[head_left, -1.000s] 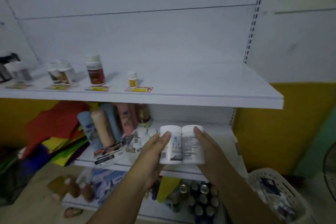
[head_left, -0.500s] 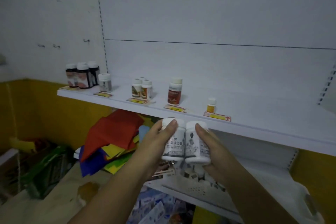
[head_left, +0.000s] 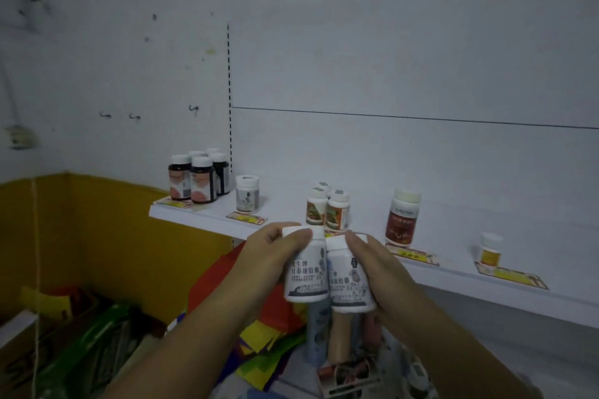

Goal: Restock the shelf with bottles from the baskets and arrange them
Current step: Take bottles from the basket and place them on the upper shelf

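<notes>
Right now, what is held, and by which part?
Left hand: one white capsule bottle, by cap and side. Right hand: second white capsule bottle, likewise.

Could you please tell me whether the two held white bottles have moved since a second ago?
Yes: the white bottles rose and shifted left along the shelf, now reaching its front edge.

Bottle pair (head_left: 328, 272) side by side before the shelf (head_left: 453, 256).
On it, a far-left cluster (head_left: 197, 180), a lone bottle (head_left: 247, 193) right of that.
</notes>
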Motion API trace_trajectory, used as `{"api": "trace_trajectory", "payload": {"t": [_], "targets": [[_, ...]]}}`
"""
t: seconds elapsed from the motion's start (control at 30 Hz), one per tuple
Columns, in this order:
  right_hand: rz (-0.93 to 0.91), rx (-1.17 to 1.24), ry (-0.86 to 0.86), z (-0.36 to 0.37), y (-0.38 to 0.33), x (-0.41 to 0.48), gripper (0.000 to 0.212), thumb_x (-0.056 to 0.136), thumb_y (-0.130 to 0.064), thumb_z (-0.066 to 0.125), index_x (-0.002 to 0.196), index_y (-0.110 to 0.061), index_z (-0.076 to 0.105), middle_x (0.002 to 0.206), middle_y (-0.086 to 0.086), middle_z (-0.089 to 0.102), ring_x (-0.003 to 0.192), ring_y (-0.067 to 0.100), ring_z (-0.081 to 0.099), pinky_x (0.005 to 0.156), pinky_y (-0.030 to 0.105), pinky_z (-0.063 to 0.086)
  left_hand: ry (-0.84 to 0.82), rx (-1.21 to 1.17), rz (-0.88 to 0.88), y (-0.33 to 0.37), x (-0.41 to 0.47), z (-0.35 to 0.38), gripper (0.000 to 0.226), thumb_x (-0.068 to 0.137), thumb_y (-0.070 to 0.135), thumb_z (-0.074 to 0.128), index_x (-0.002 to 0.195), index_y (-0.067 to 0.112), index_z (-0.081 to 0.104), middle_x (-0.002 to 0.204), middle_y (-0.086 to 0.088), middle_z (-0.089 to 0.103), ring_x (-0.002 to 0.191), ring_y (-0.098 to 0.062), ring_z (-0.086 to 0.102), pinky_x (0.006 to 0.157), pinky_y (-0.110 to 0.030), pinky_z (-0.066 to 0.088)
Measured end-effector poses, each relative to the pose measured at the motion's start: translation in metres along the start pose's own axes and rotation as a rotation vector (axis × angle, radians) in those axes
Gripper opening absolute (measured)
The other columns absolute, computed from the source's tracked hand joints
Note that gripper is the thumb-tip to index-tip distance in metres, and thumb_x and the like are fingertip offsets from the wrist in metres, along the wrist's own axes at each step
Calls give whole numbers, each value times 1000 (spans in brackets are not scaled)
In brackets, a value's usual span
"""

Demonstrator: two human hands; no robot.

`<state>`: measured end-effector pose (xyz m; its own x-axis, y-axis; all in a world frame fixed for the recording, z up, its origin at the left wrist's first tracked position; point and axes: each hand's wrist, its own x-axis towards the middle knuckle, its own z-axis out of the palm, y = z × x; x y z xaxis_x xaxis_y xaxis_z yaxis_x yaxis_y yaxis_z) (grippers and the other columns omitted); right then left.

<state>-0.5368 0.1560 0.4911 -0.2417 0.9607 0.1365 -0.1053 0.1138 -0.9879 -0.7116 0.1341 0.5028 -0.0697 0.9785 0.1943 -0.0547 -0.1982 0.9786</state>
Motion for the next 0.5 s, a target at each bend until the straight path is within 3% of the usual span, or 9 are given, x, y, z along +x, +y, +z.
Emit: {"api": "trace_trajectory", "payload": {"t": [0.1,0.2,0.27,0.4,0.5], "targets": [[-53,-126,11,18,-9,30,30,87,-48,52,107,-27,61,95,-3,74,85,11,72,81,38,57,18,70,-10,9,25,-23,26,81,26,65,106,19,62,92,-5,72,77,-15,71,65,-32,56],[-105,-158,1,34,-19,65,30,87,-48,53,105,-26,61,93,0,75,82,14,72,72,34,58,-11,109,7,22,58,-43,33,80,28,67,110,15,59,97,-8,69,81,-17,70,70,-35,58],[-132,-100,5,41,-24,92,27,86,-41,57,103,-20,62,93,6,74,81,19,72,69,36,59,-14,138,41,31,81,-54,44,74,36,70,109,13,58,95,-7,70,79,-16,71,68,-33,59],[-169,-44,-13,55,-38,145,31,82,-35,65,106,-17,61,100,11,70,87,25,70,78,46,58,19,178,95,49,124,-76,59,61,45,68,108,11,59,97,-5,71,78,-14,72,64,-28,58],[-265,-184,30,70,-37,182,34,79,-44,64,107,-26,58,101,0,68,85,13,68,71,32,57,98,254,141,66,162,-102,51,69,40,71,112,13,58,102,-8,67,82,-17,69,60,-23,54]]}}
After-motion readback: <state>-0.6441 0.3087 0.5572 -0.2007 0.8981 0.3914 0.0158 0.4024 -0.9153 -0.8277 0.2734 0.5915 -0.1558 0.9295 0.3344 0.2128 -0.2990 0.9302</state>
